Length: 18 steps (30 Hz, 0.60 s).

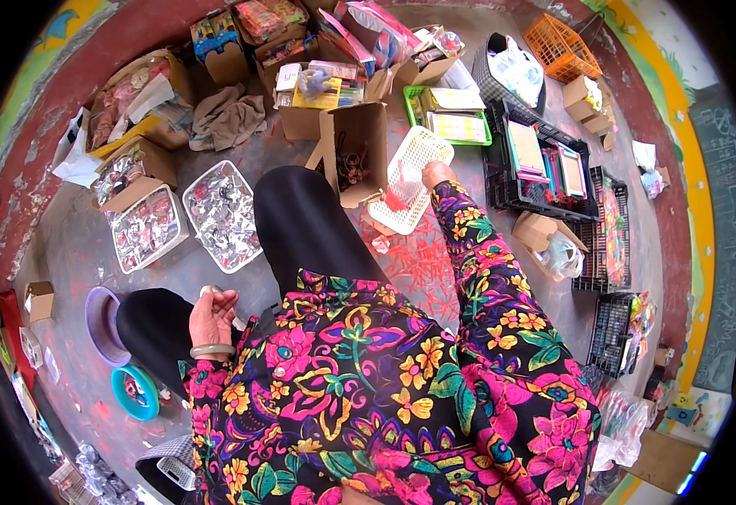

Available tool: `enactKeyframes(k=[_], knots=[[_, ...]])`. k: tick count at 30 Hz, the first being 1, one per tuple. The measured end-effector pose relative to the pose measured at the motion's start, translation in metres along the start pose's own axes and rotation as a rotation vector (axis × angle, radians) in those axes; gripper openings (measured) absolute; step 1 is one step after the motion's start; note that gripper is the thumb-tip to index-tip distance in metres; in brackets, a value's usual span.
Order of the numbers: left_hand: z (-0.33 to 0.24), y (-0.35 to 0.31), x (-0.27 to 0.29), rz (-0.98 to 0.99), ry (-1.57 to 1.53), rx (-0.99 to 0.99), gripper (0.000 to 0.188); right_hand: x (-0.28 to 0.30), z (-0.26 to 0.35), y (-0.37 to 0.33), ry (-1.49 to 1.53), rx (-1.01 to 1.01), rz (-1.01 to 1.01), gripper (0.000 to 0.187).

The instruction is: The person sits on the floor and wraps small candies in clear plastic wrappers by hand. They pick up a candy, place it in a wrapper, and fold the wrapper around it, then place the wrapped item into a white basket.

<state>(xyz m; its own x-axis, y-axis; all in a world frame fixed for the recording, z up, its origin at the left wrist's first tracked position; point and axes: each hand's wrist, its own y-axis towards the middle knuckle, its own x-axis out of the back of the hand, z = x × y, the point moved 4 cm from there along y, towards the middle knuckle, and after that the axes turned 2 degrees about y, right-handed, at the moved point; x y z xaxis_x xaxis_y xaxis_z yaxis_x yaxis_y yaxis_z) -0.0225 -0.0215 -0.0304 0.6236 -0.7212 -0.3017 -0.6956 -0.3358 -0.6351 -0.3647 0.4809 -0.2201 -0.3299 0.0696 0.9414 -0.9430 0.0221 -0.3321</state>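
My right hand reaches forward with its fingers closed at the right rim of a white perforated plastic basket. Inside that basket lie a few thin red pieces. Close to my left thigh, my left hand is turned partly palm up, with a bangle at the wrist. Its fingers are curled; a small pale thing shows by the fingertips, too small to name. Just left of the basket stands an open cardboard box with dark reddish stuff in it. Many red strips are scattered over the floor below the basket.
Two white baskets of small silvery packets stand ahead on the left. Purple and turquoise round tubs sit by my left leg. Black crates line the right side. Cardboard boxes crowd the far wall.
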Motion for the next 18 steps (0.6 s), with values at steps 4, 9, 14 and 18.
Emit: enactKeyframes(k=[4, 9, 14, 18], knots=[[0.0, -0.002, 0.001, -0.002, 0.007, -0.006, 0.022, 0.006, 0.006, 0.002, 0.017, 0.072, 0.106, 0.022], [-0.001, -0.006, 0.001, -0.014, 0.008, -0.01, 0.023, 0.067, 0.026, -0.049, 0.78, -0.228, 0.045, 0.022], [-0.003, -0.006, -0.001, -0.002, 0.015, -0.01, 0.023, 0.086, 0.024, -0.069, 0.936, -0.309, -0.068, 0.019], [-0.003, -0.006, -0.003, 0.025, 0.017, -0.019, 0.022, 0.118, 0.056, -0.085, 1.194, -0.162, -0.159, 0.015]])
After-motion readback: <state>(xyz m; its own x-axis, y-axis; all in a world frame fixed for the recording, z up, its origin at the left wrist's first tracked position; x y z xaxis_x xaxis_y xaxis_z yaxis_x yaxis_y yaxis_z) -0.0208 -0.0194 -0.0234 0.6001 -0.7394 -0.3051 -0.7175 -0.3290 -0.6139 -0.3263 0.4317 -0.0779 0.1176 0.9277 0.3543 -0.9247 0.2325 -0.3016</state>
